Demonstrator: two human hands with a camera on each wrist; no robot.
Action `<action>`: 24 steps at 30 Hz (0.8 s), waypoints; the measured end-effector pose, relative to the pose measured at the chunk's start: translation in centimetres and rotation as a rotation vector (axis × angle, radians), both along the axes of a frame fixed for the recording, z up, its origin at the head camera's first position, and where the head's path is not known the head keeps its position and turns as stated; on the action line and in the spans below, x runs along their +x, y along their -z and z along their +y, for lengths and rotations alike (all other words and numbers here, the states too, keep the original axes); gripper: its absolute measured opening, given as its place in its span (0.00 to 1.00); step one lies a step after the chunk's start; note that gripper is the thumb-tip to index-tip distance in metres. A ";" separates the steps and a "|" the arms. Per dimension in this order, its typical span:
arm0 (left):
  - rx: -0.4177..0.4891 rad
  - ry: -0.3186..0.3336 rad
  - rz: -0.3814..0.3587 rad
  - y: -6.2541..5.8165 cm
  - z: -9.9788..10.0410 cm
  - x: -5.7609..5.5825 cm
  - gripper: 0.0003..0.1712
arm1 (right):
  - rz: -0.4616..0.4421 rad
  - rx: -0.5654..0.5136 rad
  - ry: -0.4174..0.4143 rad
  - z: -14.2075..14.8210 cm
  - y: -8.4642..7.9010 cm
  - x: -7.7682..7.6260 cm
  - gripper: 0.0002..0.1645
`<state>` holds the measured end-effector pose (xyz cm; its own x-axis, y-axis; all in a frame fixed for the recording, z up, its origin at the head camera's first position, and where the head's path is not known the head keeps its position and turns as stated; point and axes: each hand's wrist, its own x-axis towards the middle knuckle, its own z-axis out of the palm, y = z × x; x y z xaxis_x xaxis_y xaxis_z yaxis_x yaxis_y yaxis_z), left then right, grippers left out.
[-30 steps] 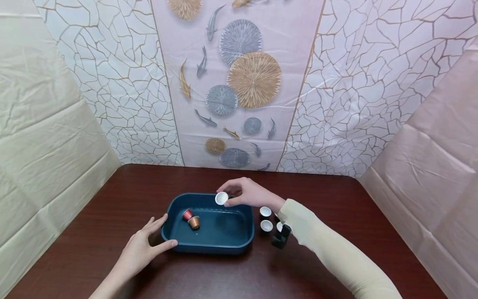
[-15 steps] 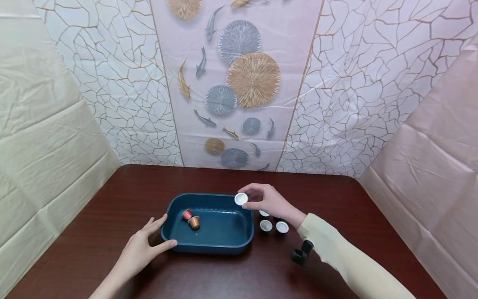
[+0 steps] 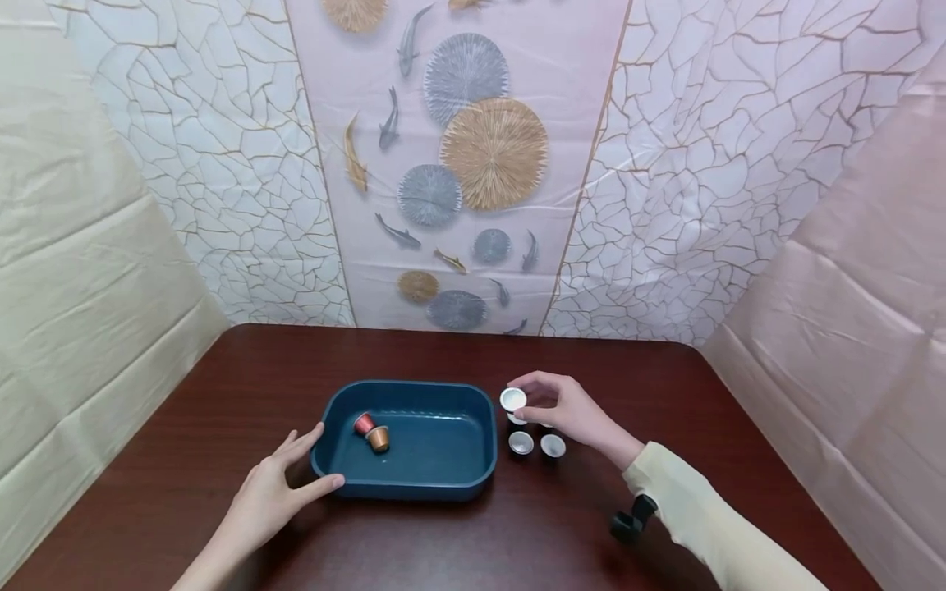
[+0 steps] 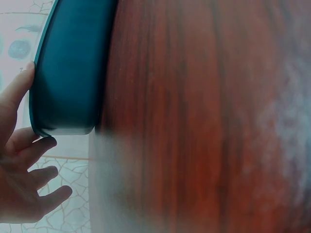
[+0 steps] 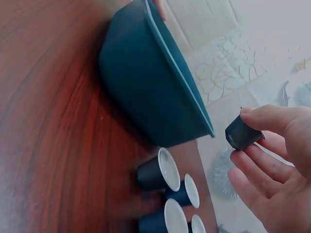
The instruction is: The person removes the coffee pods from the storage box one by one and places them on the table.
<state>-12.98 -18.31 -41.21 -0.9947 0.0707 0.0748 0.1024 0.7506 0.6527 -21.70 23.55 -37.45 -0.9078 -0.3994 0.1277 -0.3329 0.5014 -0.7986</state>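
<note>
A teal rectangular bin (image 3: 414, 492) stands on the table. My left hand (image 3: 266, 492) spreads over its left end, thumb at the near rim and a fingertip at the left rim. In the left wrist view, the other fingers fan out below the bin's corner. My right hand (image 3: 572, 410) pinches a dark coffee capsule (image 5: 243, 133) between thumb and fingers, its pale lid facing up in the head view. It hovers just right of the bin, over several dark coffee capsules (image 3: 521, 443) standing lid up. A red capsule (image 3: 364, 423) and a copper-coloured capsule (image 3: 378, 438) lie inside the bin.
The dark wood table (image 3: 414, 550) reaches back to a patterned cloth backdrop (image 3: 458, 205). Plain cloth walls (image 3: 103, 287) rise on both sides. A black camera mount (image 3: 633, 519) hangs off my right wrist, low over the table.
My right hand has moved right from above the bin to the standing capsules, still pinching the dark capsule. My left hand keeps its place at the bin; the head view has shifted slightly.
</note>
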 end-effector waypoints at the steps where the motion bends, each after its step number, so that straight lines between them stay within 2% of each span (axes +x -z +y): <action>1: -0.002 0.000 -0.001 0.1 0.0 0.1 0.52 | -0.002 -0.003 0.003 0.3 0.1 0.2 0.24; 10: -0.030 0.005 -0.034 0.3 0.2 0.1 0.53 | 0.013 -0.006 0.047 2.1 0.5 1.3 0.23; 15: -0.036 0.019 -0.019 0.3 0.2 -0.1 0.53 | 0.025 -0.003 0.092 3.1 1.0 1.9 0.23; 24: -0.013 0.034 0.019 0.0 0.0 -0.3 0.52 | -0.029 -0.008 0.146 4.4 1.4 2.5 0.23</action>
